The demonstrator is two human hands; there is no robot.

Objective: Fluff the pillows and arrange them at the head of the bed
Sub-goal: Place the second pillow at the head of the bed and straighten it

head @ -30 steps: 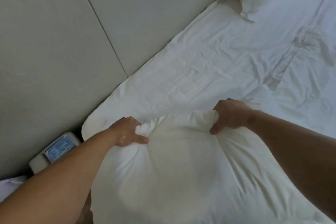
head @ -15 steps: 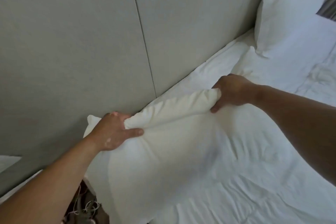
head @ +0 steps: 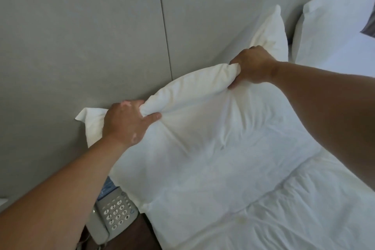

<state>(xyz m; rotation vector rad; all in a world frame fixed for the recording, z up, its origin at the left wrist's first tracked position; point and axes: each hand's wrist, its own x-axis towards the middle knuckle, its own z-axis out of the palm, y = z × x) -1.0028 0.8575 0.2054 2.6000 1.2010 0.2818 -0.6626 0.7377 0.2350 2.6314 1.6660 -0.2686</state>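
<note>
A soft white pillow (head: 205,140) leans against the grey padded headboard (head: 85,42) at the near corner of the bed. My left hand (head: 126,122) grips its top edge near the left corner, fingers bunched in the fabric. My right hand (head: 252,67) clutches the same top edge further right. The pillow's top right corner sticks up behind my right hand. A second white pillow (head: 334,26) stands against the headboard at the far right.
The white wrinkled bed sheet (head: 294,215) fills the lower right. A grey desk phone with a keypad (head: 113,217) sits on a dark bedside table beside the bed's corner, under my left forearm.
Both hands have lifted the pillow off the mattress and carried it up against the headboard. It now stands more upright, and the phone has come back into view.
</note>
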